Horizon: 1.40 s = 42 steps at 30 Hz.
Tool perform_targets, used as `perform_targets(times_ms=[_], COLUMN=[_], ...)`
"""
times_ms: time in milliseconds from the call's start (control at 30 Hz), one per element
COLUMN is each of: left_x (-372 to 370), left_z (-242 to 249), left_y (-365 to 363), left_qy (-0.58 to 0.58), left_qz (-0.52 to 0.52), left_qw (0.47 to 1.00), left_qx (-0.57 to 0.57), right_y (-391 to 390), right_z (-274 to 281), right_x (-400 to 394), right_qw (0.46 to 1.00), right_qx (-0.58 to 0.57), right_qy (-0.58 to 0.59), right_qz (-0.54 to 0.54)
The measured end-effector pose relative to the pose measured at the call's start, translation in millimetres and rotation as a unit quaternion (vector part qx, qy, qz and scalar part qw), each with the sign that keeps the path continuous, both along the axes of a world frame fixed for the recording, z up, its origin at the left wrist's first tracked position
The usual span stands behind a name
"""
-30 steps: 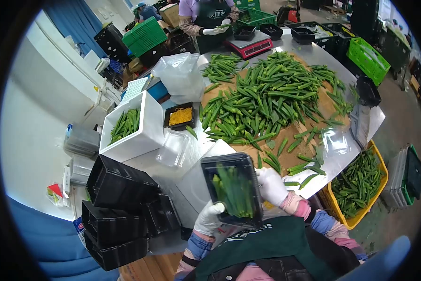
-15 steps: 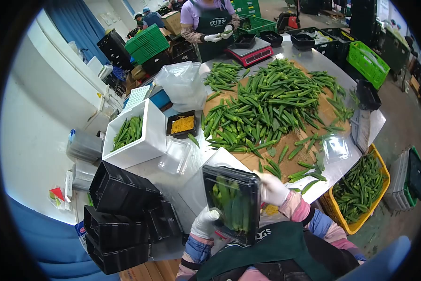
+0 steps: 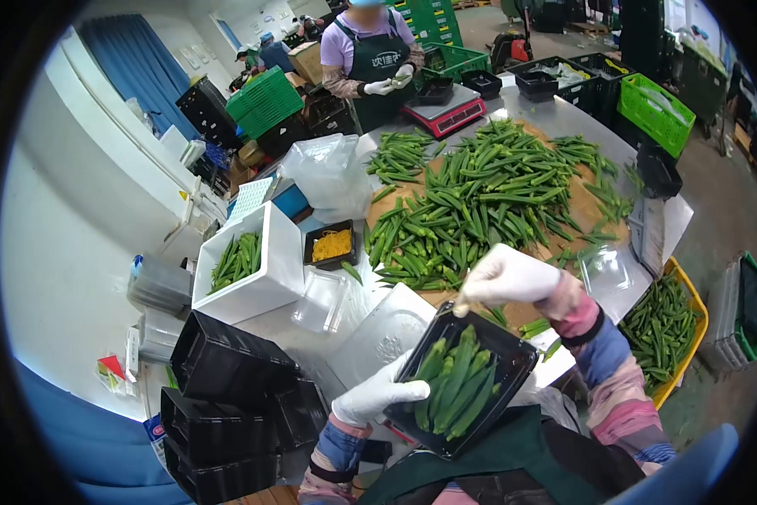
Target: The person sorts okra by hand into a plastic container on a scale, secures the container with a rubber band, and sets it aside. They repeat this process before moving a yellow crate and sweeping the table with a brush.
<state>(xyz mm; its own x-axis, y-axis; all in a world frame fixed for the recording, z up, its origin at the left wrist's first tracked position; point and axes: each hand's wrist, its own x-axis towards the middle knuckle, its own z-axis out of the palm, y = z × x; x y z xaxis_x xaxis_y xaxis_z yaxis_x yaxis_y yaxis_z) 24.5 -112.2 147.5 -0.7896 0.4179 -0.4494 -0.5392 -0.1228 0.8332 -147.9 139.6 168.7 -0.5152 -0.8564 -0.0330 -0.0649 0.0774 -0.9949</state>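
Observation:
My left hand [image 3: 382, 394], in a white glove, grips the left side of a black plastic tray [image 3: 513, 364]. Inside the tray lie several green okra pods [image 3: 458, 383], side by side, and the tray tilts towards me. My right hand [image 3: 509, 276], also gloved, is at the tray's far corner with thumb and fingers pinched together. What sits between those fingertips is too small to make out. Beyond the hands a large heap of okra [image 3: 496, 185] covers brown cardboard on the metal table [image 3: 601, 126].
Stacked black trays [image 3: 231, 358] stand at left, near a white foam box [image 3: 281, 273] of okra and a small tray of yellow rubber bands [image 3: 332, 245]. A clear lid [image 3: 607, 266] lies at right, above a yellow crate [image 3: 700, 324]. Across the table, a co-worker stands by a red scale [image 3: 447, 116].
The tray has turned from upright to tilted back, showing its okra face-on. My right hand has moved from its side up to the far corner; my left stays on its left side.

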Motion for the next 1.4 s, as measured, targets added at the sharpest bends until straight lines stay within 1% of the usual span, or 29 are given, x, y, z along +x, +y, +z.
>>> perform_targets(times_ms=[67,133,200,267,333,400,433,467,500,533,567,600,633,667,700,733,800,833,867,933,967,1000,1033,1133,1167,1200,1267,1333,1400], left_x=[9.5,17.4,23.7,31.5,32.4,36.2,39.3,43.0,42.2,37.9,33.5,26.4,17.1,12.6,7.2,2.4,-4.3,-8.4,-13.3,-13.1,-10.9,-6.3,1.5,18.0,23.4,28.3,34.3,35.4,36.7], left_z=[1.5,-8.0,-18.1,-34.3,-43.8,-52.8,-56.1,-60.2,-70.1,-63.7,-59.3,-55.5,-54.4,-58.5,-64.8,-69.7,-77.0,-80.7,-82.2,-78.5,-78.6,-80.7,-92.1,-90.2,-91.1,-93.7,-94.9,-84.6,-70.9], left_y=[2.6,0.4,-5.4,-11.0,-1.9,-2.1,-3.9,-6.0,-15.9,-16.0,-16.7,-17.6,-15.3,-15.4,-17.1,-17.3,-11.4,-10.9,-12.8,-19.9,-25.8,-32.9,-48.9,-72.8,-80.3,-85.1,-95.9,-98.6,-106.8], left_qy=[-0.015,-0.020,-0.046,-0.068,-0.031,-0.042,-0.043,-0.046,-0.026,0.028,0.039,0.053,0.096,0.106,0.118,0.130,0.120,0.120,0.121,0.116,0.118,0.119,0.136,0.111,0.090,0.093,0.088,0.116,0.167], left_qz=[0.038,0.059,0.076,0.102,0.150,0.214,0.251,0.290,0.318,0.343,0.361,0.378,0.400,0.399,0.397,0.392,0.410,0.417,0.424,0.430,0.446,0.462,0.453,0.512,0.548,0.555,0.581,0.608,0.626], left_qw=[0.999,0.998,0.996,0.992,0.988,0.976,0.967,0.956,0.947,0.939,0.932,0.924,0.911,0.907,0.902,0.895,0.895,0.894,0.893,0.893,0.886,0.878,0.879,0.837,0.818,0.806,0.782,0.748,0.710], left_qx=[-0.026,-0.007,0.006,0.002,0.033,0.025,0.020,0.015,-0.023,-0.030,-0.023,-0.017,-0.035,-0.079,-0.122,-0.165,-0.131,-0.110,-0.090,-0.065,-0.052,-0.039,-0.059,-0.159,-0.146,-0.184,-0.209,-0.237,-0.277], right_y=[19.2,44.0,51.5,44.7,18.9,15.1,17.0,15.9,16.8,19.4,16.9,14.5,6.4,-3.8,-14.9,-34.7,-57.7,-70.3,-75.3,-84.2,-90.6,-93.9,-97.1,-119.0,-130.5,-141.8,-166.6,-185.9,-193.3], right_z=[-5.2,8.0,21.5,19.6,-10.9,-33.0,-40.6,-56.8,-77.7,-81.2,-79.8,-96.1,-113.3,-130.5,-145.5,-156.7,-138.1,-155.8,-151.4,-184.0,-176.4,-175.5,-174.7,-167.1,-175.2,-183.2,-179.8,-186.8,-196.4], right_x=[11.3,33.0,63.9,98.1,125.6,121.0,110.9,102.3,89.4,83.7,77.6,69.2,66.9,67.5,68.0,72.3,73.3,72.1,65.2,39.9,29.5,13.7,-7.6,-71.8,-96.0,-118.8,-150.4,-171.9,-172.6], right_qw=[0.996,0.995,0.984,0.966,0.944,0.972,0.984,0.986,0.989,0.990,0.981,0.982,0.983,0.982,0.971,0.961,0.977,0.963,0.950,0.881,0.881,0.880,0.882,0.893,0.894,0.895,0.888,0.904,0.912], right_qx=[-0.050,0.016,0.024,0.053,0.082,-0.006,-0.007,-0.079,-0.095,-0.046,0.012,0.015,-0.019,-0.054,-0.079,-0.139,-0.061,-0.057,-0.043,-0.050,-0.069,-0.067,-0.049,-0.025,-0.033,-0.042,-0.123,-0.137,-0.069], right_qy=[0.071,0.093,0.169,0.217,0.228,0.183,0.146,0.147,0.107,-0.015,-0.093,-0.135,-0.149,-0.163,-0.222,-0.237,-0.184,-0.213,-0.257,-0.446,-0.427,-0.426,-0.420,-0.373,-0.362,-0.350,-0.343,-0.297,-0.272], right_qz=[-0.006,0.019,0.054,0.127,0.223,0.145,0.097,0.009,-0.049,-0.132,-0.169,-0.134,-0.105,-0.075,-0.024,-0.039,-0.087,-0.152,-0.171,-0.150,-0.190,-0.198,-0.207,-0.251,-0.261,-0.272,-0.281,-0.275,-0.300])
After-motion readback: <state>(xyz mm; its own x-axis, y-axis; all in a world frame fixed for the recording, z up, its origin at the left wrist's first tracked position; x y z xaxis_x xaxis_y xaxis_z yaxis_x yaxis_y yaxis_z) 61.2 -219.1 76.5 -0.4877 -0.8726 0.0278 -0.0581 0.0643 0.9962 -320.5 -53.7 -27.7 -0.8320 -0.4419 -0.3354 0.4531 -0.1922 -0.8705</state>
